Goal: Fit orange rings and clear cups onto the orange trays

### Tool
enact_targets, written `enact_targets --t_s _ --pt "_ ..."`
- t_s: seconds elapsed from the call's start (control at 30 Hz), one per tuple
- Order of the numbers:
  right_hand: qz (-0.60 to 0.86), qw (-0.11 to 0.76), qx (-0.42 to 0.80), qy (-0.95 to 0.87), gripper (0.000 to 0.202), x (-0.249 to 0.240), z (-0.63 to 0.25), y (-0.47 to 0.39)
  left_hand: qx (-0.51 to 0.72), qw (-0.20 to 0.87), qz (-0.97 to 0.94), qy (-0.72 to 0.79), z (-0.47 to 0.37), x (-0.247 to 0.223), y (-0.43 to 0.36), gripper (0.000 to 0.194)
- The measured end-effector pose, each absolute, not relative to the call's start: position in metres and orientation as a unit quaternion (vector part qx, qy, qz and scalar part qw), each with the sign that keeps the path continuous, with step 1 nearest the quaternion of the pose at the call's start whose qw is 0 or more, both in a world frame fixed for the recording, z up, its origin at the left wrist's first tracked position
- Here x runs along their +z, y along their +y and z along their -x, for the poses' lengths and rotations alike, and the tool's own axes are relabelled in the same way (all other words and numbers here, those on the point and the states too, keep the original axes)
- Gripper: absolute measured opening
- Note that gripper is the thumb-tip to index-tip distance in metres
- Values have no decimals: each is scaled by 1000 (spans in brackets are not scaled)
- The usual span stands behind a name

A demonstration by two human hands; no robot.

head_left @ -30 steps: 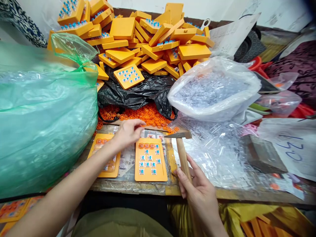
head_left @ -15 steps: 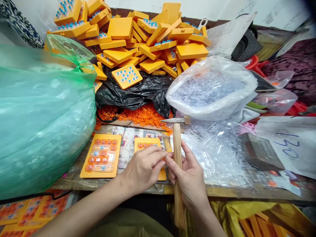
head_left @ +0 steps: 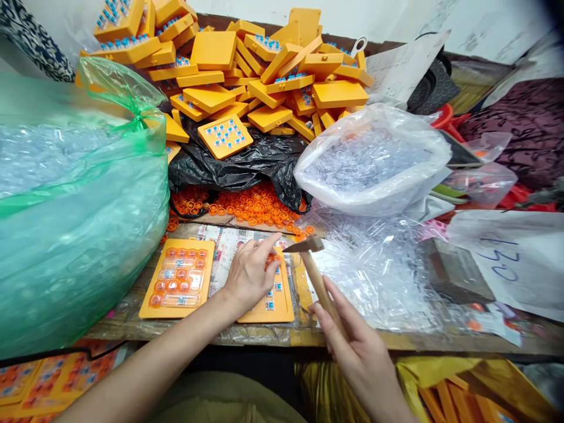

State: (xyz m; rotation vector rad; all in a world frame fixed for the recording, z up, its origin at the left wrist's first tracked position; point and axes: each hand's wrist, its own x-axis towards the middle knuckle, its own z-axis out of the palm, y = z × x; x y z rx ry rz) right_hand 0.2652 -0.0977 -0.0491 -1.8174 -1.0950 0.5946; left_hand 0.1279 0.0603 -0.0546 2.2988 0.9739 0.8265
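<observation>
My right hand [head_left: 352,338] grips the wooden handle of a hammer [head_left: 321,288], whose narrow metal head points left over the right edge of a yellow panel [head_left: 282,311]. On that panel rests my left hand [head_left: 251,270], index finger stretched forward, thumb and another finger closed about a small orange cap [head_left: 273,257]. The hand covers the panel's upper left part. Small blue-and-clear pieces show in the panel's lower right. To the left lies a second yellow panel [head_left: 147,299], fitted with orange caps and long clear covers.
Loose orange caps [head_left: 259,205] spill from under a black plastic bag [head_left: 233,167]. Behind it rise stacked yellow panels [head_left: 214,50]. A green bag [head_left: 88,247] bulges at left. Clear plastic pieces [head_left: 379,270] and a white bag [head_left: 374,194] of more pieces lie right, near a dark block [head_left: 458,270].
My hands have moved apart. The left went up and left over the panel; the right shifted right and down, and the hammer tilted, its head now lower and closer to the left hand.
</observation>
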Motion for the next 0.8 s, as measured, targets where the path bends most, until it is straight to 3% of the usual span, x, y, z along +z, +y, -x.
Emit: enact_targets --t_s 0.1,0.3,0.43,0.57,0.63,0.8 --pt "721 398 188 -534 42 -51 -267 -102 263 278 -841 384 -128 -49 60 53" --pt "689 407 99 -592 53 -42 -262 -98 217 294 -848 384 -127 -39 64 55" --pt "712 356 132 -591 45 -47 -265 -99 173 283 -861 385 -128 -36 64 62" --pt "725 383 189 -541 42 -55 -265 -99 171 311 -855 377 -125 -36 67 65" --pt "736 423 211 -485 43 -59 -263 -98 188 313 -852 376 -118 -34 77 60" --pt "741 506 264 -354 55 -67 -257 -92 192 177 -840 475 -96 -27 130 23"
